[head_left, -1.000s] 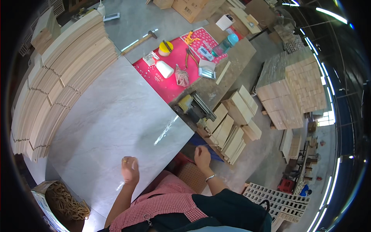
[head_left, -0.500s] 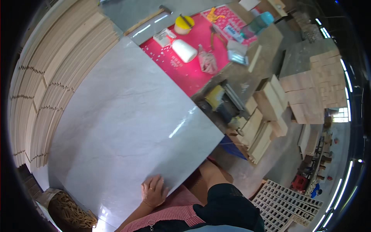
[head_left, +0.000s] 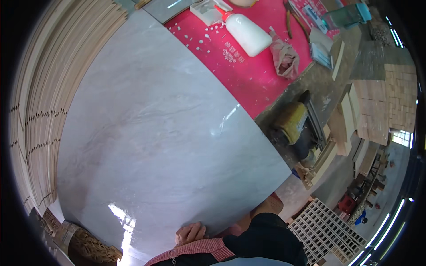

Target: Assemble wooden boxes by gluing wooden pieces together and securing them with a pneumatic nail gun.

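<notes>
My left hand (head_left: 191,233) rests at the near edge of a large, glossy grey board (head_left: 168,128), its fingers bent and bunched together. Whatever lies under those fingers, if anything, is hidden. My right arm, in a dark sleeve (head_left: 266,237), reaches down past the board's near right edge, and the hand is out of sight. Beyond the board lies a bright pink sheet (head_left: 248,91) spotted with white drops. A white squeeze bottle with a red cap (head_left: 248,35) lies on it, beside a crumpled plastic bag (head_left: 285,60) and a white tray (head_left: 208,12).
Stacked wooden slats (head_left: 84,48) line the left side. A container of curly tan strips (head_left: 95,246) stands at lower left. To the right are a yellow and black tool (head_left: 292,122), pliers-like handles (head_left: 296,22), a teal-capped bottle (head_left: 348,17), wood blocks (head_left: 370,104) and gridded panels (head_left: 328,230).
My view has shifted closer to the board. My left hand, spread flat before, has drawn back toward my body with its fingers bent. The bare right forearm has mostly gone from sight.
</notes>
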`<action>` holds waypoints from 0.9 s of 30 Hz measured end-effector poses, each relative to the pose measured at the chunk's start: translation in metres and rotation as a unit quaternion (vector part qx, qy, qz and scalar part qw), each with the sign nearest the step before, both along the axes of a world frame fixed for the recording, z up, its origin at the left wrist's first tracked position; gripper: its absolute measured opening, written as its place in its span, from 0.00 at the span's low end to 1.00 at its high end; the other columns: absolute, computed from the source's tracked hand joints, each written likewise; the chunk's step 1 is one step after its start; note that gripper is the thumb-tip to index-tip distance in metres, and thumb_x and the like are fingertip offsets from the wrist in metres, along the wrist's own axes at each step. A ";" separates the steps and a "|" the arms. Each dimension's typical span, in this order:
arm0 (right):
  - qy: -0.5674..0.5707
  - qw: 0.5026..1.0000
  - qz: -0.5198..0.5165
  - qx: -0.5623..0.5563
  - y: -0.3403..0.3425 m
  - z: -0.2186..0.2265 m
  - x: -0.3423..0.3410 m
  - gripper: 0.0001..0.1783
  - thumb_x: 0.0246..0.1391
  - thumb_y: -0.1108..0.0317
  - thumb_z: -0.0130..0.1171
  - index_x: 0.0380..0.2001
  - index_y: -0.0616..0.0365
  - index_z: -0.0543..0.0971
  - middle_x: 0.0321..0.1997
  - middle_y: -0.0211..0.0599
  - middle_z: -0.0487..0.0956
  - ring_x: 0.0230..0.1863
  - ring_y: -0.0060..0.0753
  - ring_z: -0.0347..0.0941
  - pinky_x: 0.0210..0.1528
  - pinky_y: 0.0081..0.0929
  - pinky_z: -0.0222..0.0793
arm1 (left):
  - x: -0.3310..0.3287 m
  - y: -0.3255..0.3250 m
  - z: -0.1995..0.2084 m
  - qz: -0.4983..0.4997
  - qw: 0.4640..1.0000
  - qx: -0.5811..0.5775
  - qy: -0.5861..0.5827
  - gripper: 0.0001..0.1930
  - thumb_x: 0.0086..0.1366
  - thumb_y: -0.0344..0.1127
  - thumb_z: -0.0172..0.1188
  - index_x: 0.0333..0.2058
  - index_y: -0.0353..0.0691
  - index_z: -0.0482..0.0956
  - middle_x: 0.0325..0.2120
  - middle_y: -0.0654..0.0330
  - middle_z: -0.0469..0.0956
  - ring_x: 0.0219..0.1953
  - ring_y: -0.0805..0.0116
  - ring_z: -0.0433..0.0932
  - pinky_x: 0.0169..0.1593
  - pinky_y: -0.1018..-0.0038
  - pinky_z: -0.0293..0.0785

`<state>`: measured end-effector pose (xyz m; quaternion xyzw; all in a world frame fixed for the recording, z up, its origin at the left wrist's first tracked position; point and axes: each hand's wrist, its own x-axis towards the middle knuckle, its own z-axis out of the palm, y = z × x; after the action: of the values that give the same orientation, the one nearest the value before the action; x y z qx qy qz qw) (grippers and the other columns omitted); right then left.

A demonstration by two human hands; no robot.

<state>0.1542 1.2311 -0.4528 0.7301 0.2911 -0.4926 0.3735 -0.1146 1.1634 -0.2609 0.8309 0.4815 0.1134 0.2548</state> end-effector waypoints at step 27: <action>-0.116 0.694 0.449 0.550 -0.146 0.132 -0.235 0.19 0.71 0.57 0.48 0.48 0.62 0.80 0.47 0.62 0.80 0.50 0.57 0.80 0.56 0.69 0.70 | -0.009 -0.009 -0.018 0.028 0.997 0.068 -0.005 0.25 0.66 0.43 0.60 0.60 0.44 0.73 0.63 0.60 0.70 0.60 0.62 0.70 0.61 0.66 0.69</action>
<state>-0.0807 1.0847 -0.3206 0.6388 0.7577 0.0704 0.1129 -0.1233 1.1541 -0.2787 0.8317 0.4947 0.1576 0.1970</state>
